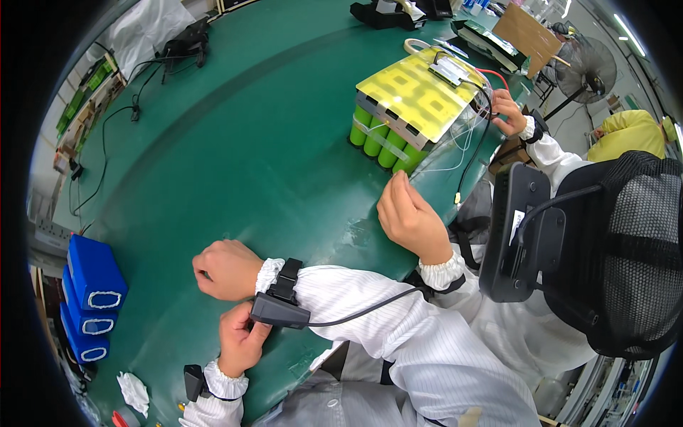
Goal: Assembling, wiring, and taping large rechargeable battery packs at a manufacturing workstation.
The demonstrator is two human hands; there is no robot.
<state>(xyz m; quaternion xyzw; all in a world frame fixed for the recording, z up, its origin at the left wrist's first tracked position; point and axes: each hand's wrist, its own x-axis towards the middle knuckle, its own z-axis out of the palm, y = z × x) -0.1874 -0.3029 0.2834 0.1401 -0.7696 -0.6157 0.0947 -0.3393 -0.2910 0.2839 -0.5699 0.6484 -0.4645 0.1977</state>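
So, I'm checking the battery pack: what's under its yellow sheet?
Green cells show along the near side; the yellow sheet covers whatever lies farther in, so that can't be seen.

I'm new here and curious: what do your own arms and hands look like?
Left hand and right hand are bare. White, finely striped sleeves end in gathered cuffs; black straps carry dark boxes; a black cable leaves the right one.

Wrist device (pixel 279 312) sits between battery pack (pixel 416 96) and apparently stacked blocks (pixel 99 274).
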